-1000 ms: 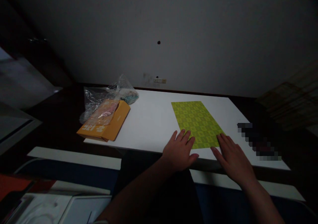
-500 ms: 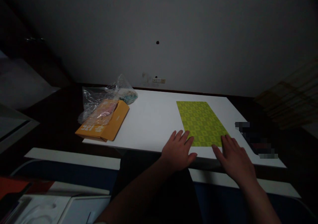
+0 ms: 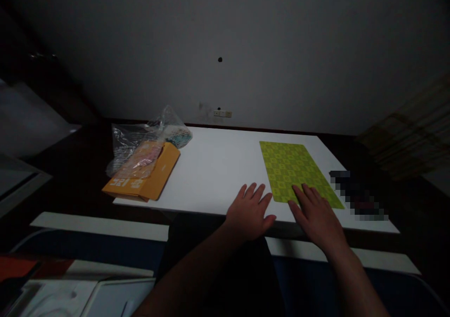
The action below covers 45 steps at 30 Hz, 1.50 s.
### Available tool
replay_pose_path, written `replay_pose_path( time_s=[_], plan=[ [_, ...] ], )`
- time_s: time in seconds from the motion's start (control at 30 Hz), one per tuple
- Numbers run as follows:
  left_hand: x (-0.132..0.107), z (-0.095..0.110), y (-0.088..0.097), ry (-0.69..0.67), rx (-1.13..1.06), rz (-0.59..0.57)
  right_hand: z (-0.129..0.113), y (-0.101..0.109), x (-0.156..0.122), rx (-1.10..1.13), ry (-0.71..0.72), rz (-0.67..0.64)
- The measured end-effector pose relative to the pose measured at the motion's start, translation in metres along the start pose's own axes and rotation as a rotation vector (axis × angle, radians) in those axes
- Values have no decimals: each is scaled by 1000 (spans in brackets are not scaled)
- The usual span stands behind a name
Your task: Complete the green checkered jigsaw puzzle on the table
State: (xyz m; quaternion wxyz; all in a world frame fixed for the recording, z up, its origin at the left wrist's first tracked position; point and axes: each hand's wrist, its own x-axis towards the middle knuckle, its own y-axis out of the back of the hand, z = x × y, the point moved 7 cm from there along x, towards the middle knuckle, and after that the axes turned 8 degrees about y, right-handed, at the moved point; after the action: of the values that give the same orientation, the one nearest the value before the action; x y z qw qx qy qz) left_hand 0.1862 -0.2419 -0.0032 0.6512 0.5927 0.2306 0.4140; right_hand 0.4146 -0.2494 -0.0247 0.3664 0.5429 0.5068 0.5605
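A flat green patterned sheet [image 3: 295,167] lies on the right half of the white table [image 3: 218,167]. My right hand [image 3: 316,214] rests palm down over its near edge, fingers stretched out on the sheet. My left hand [image 3: 249,211] lies flat at the table's front edge, fingers spread, just left of the sheet's near corner. Neither hand grips anything.
On the table's left sit an orange box [image 3: 151,171] and a crumpled clear plastic bag [image 3: 140,143] partly over it. A pixelated dark object [image 3: 356,195] lies at the right edge. Open white packaging [image 3: 66,293] is at lower left. A wall stands behind.
The green sheet has shifted to the right, away from my left hand. My right hand has moved left and further onto the sheet. The left hand has stayed nearly in place.
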Motion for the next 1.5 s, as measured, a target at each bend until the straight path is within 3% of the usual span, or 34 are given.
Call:
replay_pose_path(
  time_s=[0.17,0.33,1.03,1.4,1.5],
  plan=[
    [0,0,0,-5,-8,2,27,-6,-2,-8,-48,-67],
    [0,-2,-1,-8,-28,4,44,-6,-4,3,-71,-53],
    [-1,-2,1,-11,-1,-2,51,-16,0,55,-68,-28],
    [7,-4,-3,0,-41,-53,44,-2,7,40,-127,-40],
    [7,-3,-2,-2,-40,-57,48,10,5,57,-114,60]
  ],
)
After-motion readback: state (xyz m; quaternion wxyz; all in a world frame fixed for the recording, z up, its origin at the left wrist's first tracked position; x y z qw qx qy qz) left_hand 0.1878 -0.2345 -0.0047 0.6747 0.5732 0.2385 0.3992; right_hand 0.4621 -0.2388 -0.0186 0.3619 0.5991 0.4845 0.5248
